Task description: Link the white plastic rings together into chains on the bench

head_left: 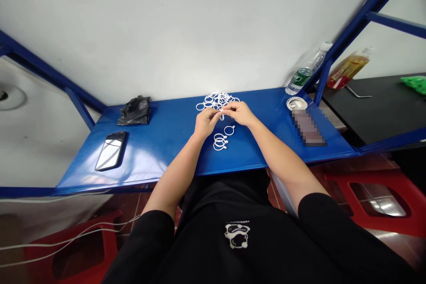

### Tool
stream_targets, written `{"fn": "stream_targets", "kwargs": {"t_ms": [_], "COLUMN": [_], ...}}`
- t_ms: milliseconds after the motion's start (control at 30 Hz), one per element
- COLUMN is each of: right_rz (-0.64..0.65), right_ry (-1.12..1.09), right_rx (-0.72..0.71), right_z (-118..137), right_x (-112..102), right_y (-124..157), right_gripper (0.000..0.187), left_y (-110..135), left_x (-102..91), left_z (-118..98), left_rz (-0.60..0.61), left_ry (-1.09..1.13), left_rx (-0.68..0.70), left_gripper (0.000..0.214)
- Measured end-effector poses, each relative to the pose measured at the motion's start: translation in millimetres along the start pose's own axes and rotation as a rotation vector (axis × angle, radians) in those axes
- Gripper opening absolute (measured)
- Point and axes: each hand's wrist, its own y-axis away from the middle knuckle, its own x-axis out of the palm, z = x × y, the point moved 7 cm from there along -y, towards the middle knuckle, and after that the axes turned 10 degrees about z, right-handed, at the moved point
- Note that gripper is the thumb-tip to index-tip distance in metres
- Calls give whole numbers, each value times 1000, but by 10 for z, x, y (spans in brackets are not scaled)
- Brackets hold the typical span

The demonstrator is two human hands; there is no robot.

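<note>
My left hand (205, 122) and my right hand (240, 113) meet over the middle of a blue metal table (159, 142). Both pinch a small white plastic ring (221, 115) between their fingertips. Just behind the hands lies a heap of several white rings (217, 99). A few more white rings (221, 141) rest on the table in front of the hands, close to my left wrist.
A black phone (111, 150) lies face up at the left, a crumpled black bag (135, 110) behind it. At the right stand a water bottle (305, 71), a roll of white tape (296, 104) and a blurred dark object (308, 128). Red stools (376, 195) sit below.
</note>
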Motion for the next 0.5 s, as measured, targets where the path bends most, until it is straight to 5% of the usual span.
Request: {"fn": "stream_targets", "kwargs": {"t_ms": [500], "right_rz": [90], "right_ry": [-31], "right_rx": [70], "right_z": [-39], "right_x": [44], "right_y": [-8], "right_gripper": [32], "left_y": [6], "left_x": [139], "left_z": [271], "left_rz": [18], "left_ry": [206], "left_rx": [-222], "left_gripper": [45]}}
